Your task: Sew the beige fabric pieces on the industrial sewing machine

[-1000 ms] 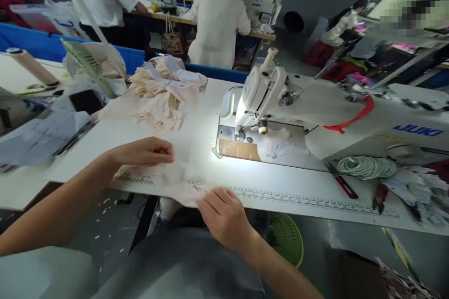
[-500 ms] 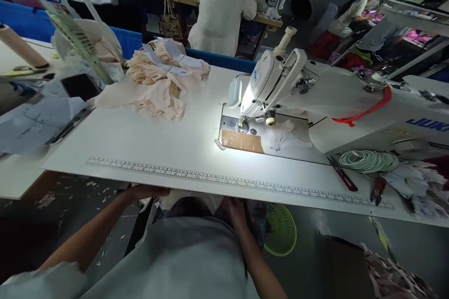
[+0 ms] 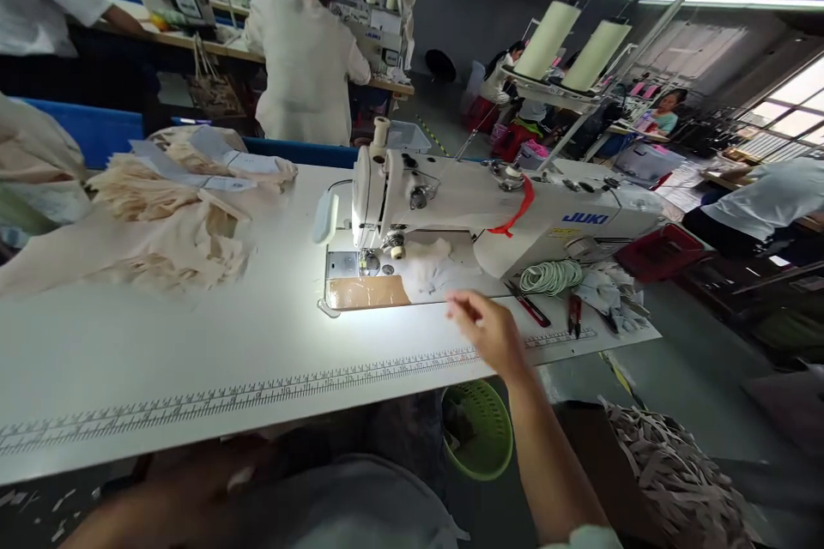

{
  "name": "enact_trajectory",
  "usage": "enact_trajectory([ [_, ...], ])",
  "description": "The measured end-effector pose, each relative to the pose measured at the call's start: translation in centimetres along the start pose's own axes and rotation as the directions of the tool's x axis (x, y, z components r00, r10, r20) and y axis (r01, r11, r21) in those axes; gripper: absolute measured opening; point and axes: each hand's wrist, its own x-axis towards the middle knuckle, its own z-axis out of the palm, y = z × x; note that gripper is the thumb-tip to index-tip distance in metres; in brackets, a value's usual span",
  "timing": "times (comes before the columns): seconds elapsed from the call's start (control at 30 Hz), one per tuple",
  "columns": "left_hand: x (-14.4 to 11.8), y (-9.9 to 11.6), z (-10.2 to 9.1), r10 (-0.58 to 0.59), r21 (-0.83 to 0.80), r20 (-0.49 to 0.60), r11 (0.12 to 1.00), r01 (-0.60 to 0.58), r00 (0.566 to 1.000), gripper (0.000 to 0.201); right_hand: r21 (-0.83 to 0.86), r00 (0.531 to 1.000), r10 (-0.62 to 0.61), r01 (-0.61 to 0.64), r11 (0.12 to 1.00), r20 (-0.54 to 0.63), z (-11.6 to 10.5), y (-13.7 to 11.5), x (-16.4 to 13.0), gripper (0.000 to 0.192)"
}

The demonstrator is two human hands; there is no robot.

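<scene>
My right hand (image 3: 487, 328) is raised over the front of the white sewing table (image 3: 276, 343), its fingers loosely bent and apart, with nothing seen in them. Just beyond it is the sewing machine (image 3: 444, 197), with pale cloth scraps (image 3: 428, 264) beside its lit needle plate. To the hand's right lie red-handled thread snips (image 3: 533, 309), a second small red-and-black tool (image 3: 574, 315) and a coil of light green cord (image 3: 550, 276). My left hand (image 3: 219, 472) is low, below the table's front edge, and smeared by motion; its fingers cannot be made out.
Bundles of peach cloth pieces (image 3: 173, 206) with paper slips lie on the left of the table. Below the front edge stands a green basket (image 3: 480, 437). A heap of fabric strips (image 3: 669, 472) is on the lower right. Co-workers sit at machines beyond.
My right hand has come up from my lap to above the table front. My left hand is still below the edge, now blurred. The view has swung right and up.
</scene>
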Motion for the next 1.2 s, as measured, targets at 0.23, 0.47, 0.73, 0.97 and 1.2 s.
enact_trajectory([
  [0.23, 10.6, 16.0, -4.1, 0.427, -0.133, -0.041, 0.894, -0.429, 0.903, 0.026, -0.46, 0.982, 0.007, -0.095, 0.883, -0.191, 1.2, 6.6, 9.1, 0.006],
  [0.47, 25.9, 16.2, -2.5, 0.327, 0.084, -0.698, 0.921, -0.38, 0.638, 0.036, -0.272, 0.982, -0.127, 0.084, 0.959, -0.142, -0.6, 5.9, 6.3, 0.011],
  [0.73, 21.7, 15.1, -3.9, 0.179, -0.245, -0.599, 0.887, -0.392, 0.78, 0.026, 0.304, 0.998, -0.044, 0.031, 0.952, 0.035, 0.0, 1.3, 2.8, 0.028],
  [0.97, 14.6, 9.4, -7.9, -0.074, -0.299, -0.596, 0.945, -0.136, 0.799, 0.028, 0.161, 0.957, -0.139, 0.1, 0.982, 0.253, 7.1, -2.3, 5.8, 0.025],
  [1.2, 12.8, 5.6, -11.6, -0.225, 0.113, -0.64, 0.918, 0.38, 0.735, 0.018, -0.187, 0.948, -0.234, 0.275, 0.943, 0.216, 10.2, -3.8, 6.4, 0.029],
])
